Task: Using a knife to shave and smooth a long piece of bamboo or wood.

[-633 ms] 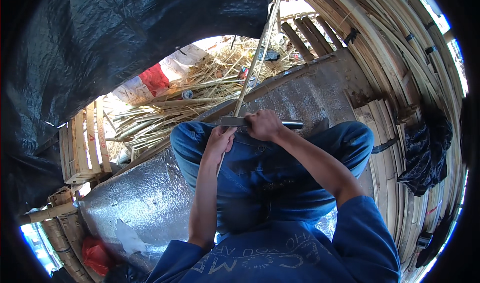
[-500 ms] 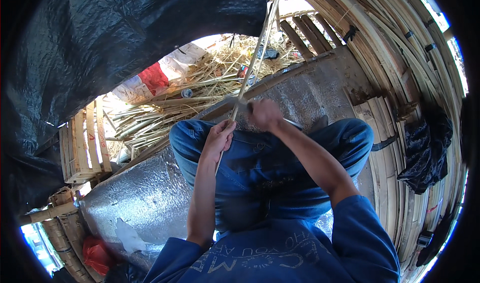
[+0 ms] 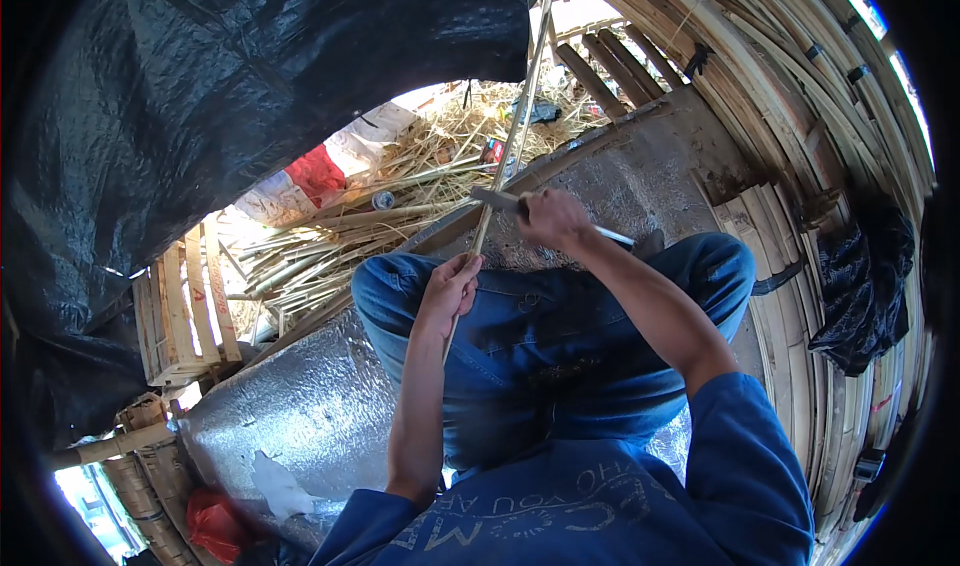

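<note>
My left hand (image 3: 450,291) is closed round a long, thin bamboo strip (image 3: 509,156) above my left knee. The strip slants up and away to the far edge of the view, where it seems split into two pieces. My right hand (image 3: 556,219) grips a knife (image 3: 496,200) with a short, broad, dark blade, and its long handle sticks out past the hand to the right, ending pale. The blade lies across the strip a little beyond my left hand; whether it bites into the bamboo cannot be made out. The strip's near end passes under my left forearm.
I sit cross-legged on a shiny grey mat (image 3: 310,386). Beyond its edge lie bamboo strips and shavings (image 3: 350,236). A wooden crate (image 3: 190,306) stands left, beneath a black tarp (image 3: 250,86). Stacked bamboo slats (image 3: 780,296) line the right side, with a black plastic bag (image 3: 865,296) hanging there.
The knife and my right hand have shifted slightly right, and the blade shows more sharply. My left hand keeps its hold on the strip. The whole view has shifted a little.
</note>
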The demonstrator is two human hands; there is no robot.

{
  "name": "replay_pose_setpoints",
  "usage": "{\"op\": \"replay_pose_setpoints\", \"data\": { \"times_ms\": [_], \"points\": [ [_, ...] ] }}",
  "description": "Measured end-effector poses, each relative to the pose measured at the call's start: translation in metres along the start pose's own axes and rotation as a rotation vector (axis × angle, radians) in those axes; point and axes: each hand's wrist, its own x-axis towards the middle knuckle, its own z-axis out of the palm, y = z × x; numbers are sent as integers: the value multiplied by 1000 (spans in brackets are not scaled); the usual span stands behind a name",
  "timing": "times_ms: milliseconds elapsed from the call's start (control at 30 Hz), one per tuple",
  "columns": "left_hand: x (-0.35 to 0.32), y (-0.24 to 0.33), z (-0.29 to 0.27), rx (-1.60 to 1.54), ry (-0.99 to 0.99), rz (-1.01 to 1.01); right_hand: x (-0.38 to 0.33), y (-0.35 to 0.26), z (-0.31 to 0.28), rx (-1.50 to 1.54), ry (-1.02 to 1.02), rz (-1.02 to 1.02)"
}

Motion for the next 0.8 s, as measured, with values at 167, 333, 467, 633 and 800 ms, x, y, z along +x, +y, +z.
{"op": "replay_pose_setpoints", "data": {
  "times_ms": [167, 333, 467, 633, 800],
  "points": [
    [4, 0, 5, 1, 31, 8, -25, -21, 26, -75, -10, -206],
    [0, -2, 7, 81, 57, 40, -12, -16, -3, -67, 3, -84],
    [2, -2, 4, 110, 84, 23, -30, -24, 15, -62, -63, -180],
    [0, -1, 10, 159, 116, 67, -7, -10, 14, -78, 77, -139],
    [-1, -7, 8, 169, 93, 69, -32, -21, 15, -58, -49, -190]
  ]
}}
